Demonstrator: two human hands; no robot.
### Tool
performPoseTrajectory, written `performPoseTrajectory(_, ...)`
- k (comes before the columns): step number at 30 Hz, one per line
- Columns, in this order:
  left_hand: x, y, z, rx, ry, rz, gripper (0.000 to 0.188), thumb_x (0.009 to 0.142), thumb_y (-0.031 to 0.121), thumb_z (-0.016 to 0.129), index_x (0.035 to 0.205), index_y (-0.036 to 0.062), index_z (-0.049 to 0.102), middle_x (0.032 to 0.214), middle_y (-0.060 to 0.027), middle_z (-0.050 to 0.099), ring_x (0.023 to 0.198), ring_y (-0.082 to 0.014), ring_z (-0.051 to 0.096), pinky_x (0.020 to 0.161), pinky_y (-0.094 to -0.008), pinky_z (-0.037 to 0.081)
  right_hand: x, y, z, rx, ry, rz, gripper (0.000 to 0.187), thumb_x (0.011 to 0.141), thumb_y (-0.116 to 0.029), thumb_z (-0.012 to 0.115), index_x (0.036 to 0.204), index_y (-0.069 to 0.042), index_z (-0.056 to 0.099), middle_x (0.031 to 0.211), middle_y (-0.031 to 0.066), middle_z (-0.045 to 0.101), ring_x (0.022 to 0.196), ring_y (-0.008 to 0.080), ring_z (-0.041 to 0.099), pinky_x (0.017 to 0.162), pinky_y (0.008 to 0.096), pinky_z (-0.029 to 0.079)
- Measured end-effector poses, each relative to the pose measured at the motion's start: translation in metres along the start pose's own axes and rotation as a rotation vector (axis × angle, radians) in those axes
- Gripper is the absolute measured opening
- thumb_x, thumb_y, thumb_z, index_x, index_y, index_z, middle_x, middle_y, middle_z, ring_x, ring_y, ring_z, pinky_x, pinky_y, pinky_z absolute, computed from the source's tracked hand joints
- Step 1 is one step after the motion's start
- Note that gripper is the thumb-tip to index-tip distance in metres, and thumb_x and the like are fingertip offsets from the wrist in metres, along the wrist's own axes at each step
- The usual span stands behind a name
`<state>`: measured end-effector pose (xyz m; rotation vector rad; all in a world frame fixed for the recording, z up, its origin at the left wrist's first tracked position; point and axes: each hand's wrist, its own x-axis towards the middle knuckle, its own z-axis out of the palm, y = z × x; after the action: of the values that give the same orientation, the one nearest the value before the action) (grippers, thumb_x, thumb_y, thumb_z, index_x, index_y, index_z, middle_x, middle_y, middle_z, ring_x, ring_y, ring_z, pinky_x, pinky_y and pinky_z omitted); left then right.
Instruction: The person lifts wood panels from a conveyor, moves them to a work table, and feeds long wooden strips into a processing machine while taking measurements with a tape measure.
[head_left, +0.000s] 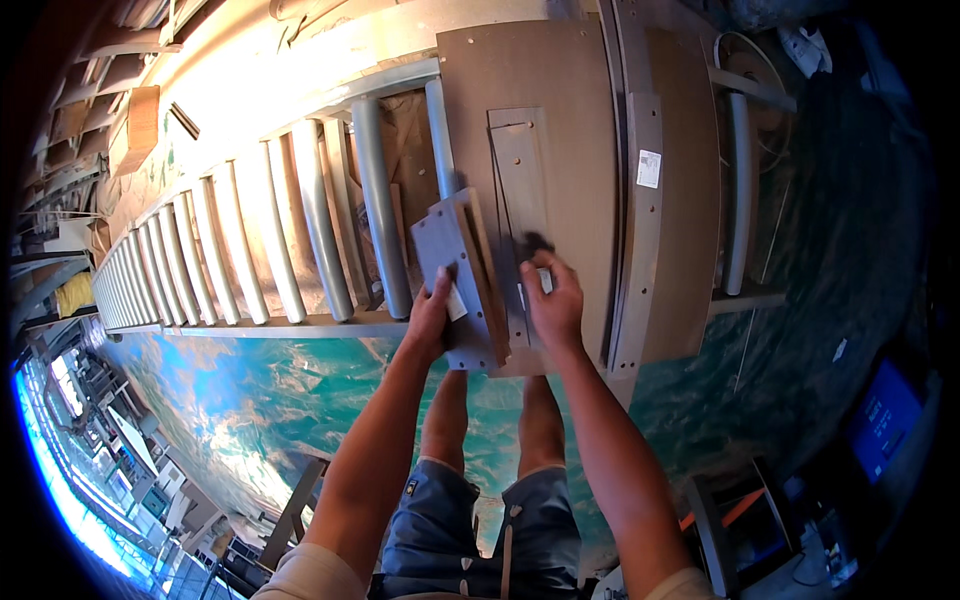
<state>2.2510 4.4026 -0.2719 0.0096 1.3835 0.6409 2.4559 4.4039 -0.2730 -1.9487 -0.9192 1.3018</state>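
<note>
My left hand (432, 312) grips a small stack of grey-brown boards (452, 240) by its left side, the thumb lying on the top face. The boards stand tilted and show drilled holes along their edges and a white label. My right hand (556, 305) is closed, its fingertips pinching a small black object (535, 243) too blurred to name. Below that hand, narrow drilled boards (520, 175) lie on a wide brown panel (580, 90). Another white label shows beside the right fingers, partly covered.
A roller conveyor (372, 200) carries the panels and runs off to the left. Right of the wide panel lies a long drilled strip (640, 260) with a label. A blue-lit screen (882, 420) stands at the lower right. The floor (300, 390) is green and marbled.
</note>
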Motion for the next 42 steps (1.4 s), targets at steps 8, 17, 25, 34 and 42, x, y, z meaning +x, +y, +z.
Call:
performPoseTrajectory(8,-0.002,0.001,-0.005,0.165,0.106,0.174,0.057,0.095,0.044,0.068,0.130,0.0019,0.052,0.110,-0.0077,0.065,0.098,-0.0166,0.062,0.090,-0.0338,0.051,0.021,0.016,0.017,-0.528,0.253,-0.085,0.077,0.071,-0.023,0.084,0.137,0.000,0.051,0.123,0.0197,0.053,0.114,0.0383,0.054,0.097,0.0447,0.046)
performPoseTrajectory(17,0.041,0.012,0.098,0.642,0.233,0.533,0.070,0.085,0.047,0.077,0.128,-0.0036,0.056,0.117,-0.0198,0.062,0.106,-0.0286,0.061,0.095,-0.0397,0.048,0.004,0.031,-0.096,-0.216,0.108,0.043,0.075,0.071,-0.018,0.083,0.136,0.003,0.051,0.122,0.0209,0.056,0.116,0.0348,0.058,0.100,0.0417,0.046)
performPoseTrajectory(25,0.068,0.000,0.096,0.692,0.181,0.376,0.087,0.086,0.046,0.077,0.146,-0.0070,0.041,0.137,-0.0265,0.055,0.124,-0.0318,0.057,0.104,-0.0377,0.044,0.005,0.005,-0.140,-0.387,0.310,-0.131,0.068,0.074,-0.018,0.079,0.132,0.004,0.052,0.127,0.0245,0.054,0.115,0.0407,0.057,0.100,0.0435,0.047)
performPoseTrajectory(34,0.071,0.005,0.096,0.725,0.189,0.273,0.095,0.085,0.049,0.077,0.152,-0.0033,0.033,0.139,-0.0250,0.054,0.128,-0.0307,0.055,0.105,-0.0375,0.043,0.059,0.021,-0.143,-0.756,0.358,0.020,0.106,0.076,-0.032,0.083,0.156,-0.006,0.019,0.132,0.0270,0.048,0.119,0.0435,0.050,0.102,0.0513,0.042)
performPoseTrajectory(42,0.069,0.009,0.096,0.726,0.185,0.255,0.098,0.083,0.053,0.079,0.151,-0.0032,0.036,0.135,-0.0240,0.057,0.123,-0.0290,0.058,0.101,-0.0366,0.047,0.049,0.024,-0.139,-0.693,0.475,-0.126,0.090,0.081,-0.031,0.080,0.154,-0.009,0.031,0.124,0.0250,0.053,0.113,0.0433,0.053,0.099,0.0492,0.044)
